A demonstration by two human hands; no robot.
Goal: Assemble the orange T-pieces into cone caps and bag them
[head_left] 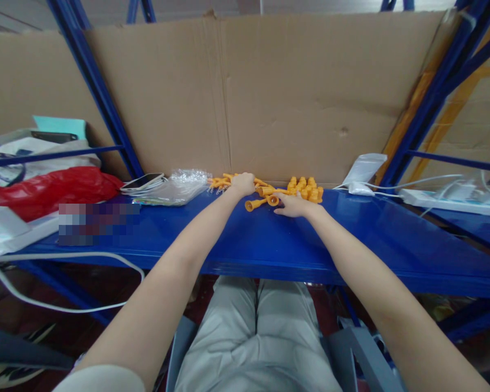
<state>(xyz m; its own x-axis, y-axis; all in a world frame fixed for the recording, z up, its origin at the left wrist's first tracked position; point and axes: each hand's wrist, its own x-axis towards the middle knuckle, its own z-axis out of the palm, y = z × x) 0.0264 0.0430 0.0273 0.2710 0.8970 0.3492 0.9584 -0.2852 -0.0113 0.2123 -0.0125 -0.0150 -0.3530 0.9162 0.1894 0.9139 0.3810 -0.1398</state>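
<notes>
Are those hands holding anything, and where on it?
It can't be told: the left hand is at thin orange pieces, the right hand beside an orange flared piece.

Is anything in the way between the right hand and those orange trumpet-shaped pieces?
Nothing visible: the right hand is beside the nearest orange trumpet-shaped pieces. The knobby orange cluster stands behind the hand, not between.

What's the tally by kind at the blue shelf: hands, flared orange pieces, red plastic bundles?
Left hand plus right hand: 2
Flared orange pieces: at least 3; overlap and the hands may hide more
Red plastic bundle: 1
Total: at least 6
</notes>
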